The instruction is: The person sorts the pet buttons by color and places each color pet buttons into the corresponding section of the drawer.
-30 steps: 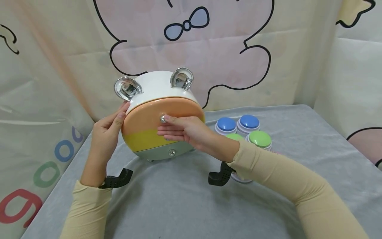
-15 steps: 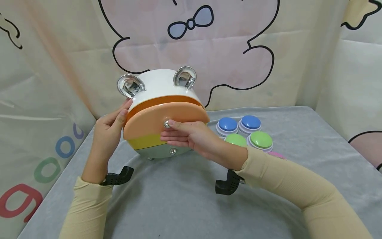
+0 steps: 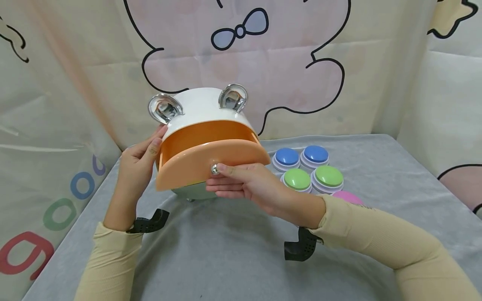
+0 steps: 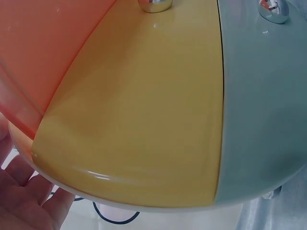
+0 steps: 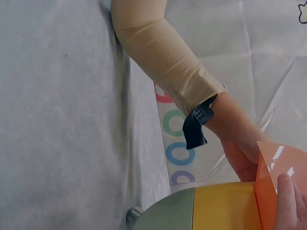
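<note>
A small rounded drawer cabinet, white with two silver ears, stands on the table. Its top orange drawer is pulled partway out, showing a hollow orange inside. My right hand pinches that drawer's silver knob with the thumb, the other fingers extended below. My left hand rests against the cabinet's left side below the ear, thumb and fingers fairly straight. In the left wrist view, the yellow drawer and grey-green drawer are flush and closed.
Right of the cabinet stand several round push buttons: blue ones, green ones and a pink one partly behind the right forearm. Grey cloth covers the table. A printed curtain hangs behind.
The orange drawer was closed a second ago; my right hand has drawn it out toward me by its knob, uncovering the inside. My left hand stays at the cabinet's side.
</note>
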Available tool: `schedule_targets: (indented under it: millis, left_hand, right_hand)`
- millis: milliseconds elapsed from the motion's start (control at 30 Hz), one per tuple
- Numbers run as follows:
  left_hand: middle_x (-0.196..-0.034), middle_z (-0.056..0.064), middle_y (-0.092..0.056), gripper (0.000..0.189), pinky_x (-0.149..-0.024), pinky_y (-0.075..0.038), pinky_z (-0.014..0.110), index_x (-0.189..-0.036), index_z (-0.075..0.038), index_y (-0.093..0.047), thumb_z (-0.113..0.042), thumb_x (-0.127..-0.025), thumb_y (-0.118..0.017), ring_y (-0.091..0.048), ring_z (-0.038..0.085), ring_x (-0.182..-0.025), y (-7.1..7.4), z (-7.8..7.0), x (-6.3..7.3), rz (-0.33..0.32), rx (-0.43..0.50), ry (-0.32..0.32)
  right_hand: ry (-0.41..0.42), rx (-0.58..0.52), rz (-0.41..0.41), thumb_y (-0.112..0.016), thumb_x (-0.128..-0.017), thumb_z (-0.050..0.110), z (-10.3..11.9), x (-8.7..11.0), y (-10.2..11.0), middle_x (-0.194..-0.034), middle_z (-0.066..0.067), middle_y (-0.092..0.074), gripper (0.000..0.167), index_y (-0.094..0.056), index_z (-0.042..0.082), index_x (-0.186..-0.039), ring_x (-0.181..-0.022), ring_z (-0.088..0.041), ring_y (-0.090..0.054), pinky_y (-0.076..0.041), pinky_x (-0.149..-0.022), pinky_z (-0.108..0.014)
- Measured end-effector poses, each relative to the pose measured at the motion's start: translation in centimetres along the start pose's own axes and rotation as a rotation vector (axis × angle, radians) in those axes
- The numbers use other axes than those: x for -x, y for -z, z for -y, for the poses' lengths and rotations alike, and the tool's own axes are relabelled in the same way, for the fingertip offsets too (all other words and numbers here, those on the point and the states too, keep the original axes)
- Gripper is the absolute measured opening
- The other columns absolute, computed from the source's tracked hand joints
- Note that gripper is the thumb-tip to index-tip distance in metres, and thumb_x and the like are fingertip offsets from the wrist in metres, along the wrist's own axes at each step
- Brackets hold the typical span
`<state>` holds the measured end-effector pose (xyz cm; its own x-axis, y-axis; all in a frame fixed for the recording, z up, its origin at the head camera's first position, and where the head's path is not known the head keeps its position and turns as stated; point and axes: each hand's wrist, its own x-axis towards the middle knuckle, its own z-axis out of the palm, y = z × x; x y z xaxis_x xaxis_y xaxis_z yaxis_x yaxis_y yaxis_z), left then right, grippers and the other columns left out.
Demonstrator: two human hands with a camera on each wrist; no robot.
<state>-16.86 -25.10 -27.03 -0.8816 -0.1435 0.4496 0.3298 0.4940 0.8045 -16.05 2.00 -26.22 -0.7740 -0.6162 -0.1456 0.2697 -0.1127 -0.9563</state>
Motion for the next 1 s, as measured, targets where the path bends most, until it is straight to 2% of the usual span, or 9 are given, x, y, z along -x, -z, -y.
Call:
schedule_targets:
  millis: [333,667,1000]
  left_hand:
    - [-0.143,-0.008,-0.057,0.038,-0.109,-0.042,0.014,-0.137,-0.023,-0.06,-0.036,-0.102,-0.053,-0.046,0.005,-0.14,-0.2,0.3,0.2,0.01,0.023,-0.001]
    - [-0.146,-0.008,-0.054,0.037,-0.112,-0.042,0.02,-0.137,-0.03,-0.059,-0.04,-0.102,-0.052,-0.046,0.005,-0.14,0.1,-0.1,0.0,-0.005,-0.024,0.014]
    - [-0.146,-0.009,-0.054,0.037,-0.114,-0.041,0.023,-0.137,-0.029,-0.059,-0.04,-0.102,-0.052,-0.045,0.005,-0.141,0.1,-0.1,0.0,0.006,-0.013,0.024]
  right_hand:
    - [0.006,-0.017,0.012,-0.057,-0.102,0.018,-0.6,1.4,-0.2,-0.113,-0.019,-0.074,0.035,-0.061,-0.006,-0.127,-0.104,-0.028,-0.074,-0.058,-0.094,-0.041]
    - [0.017,-0.008,0.036,-0.056,-0.102,0.017,-0.7,2.3,-0.5,-0.114,-0.021,-0.073,0.035,-0.061,-0.006,-0.127,-0.104,-0.027,-0.074,-0.058,-0.094,-0.043]
    - [0.004,-0.005,0.05,-0.058,-0.101,0.02,-1.0,3.0,-0.4,-0.115,-0.022,-0.072,0.037,-0.061,-0.007,-0.127,-0.104,-0.027,-0.074,-0.058,-0.094,-0.043]
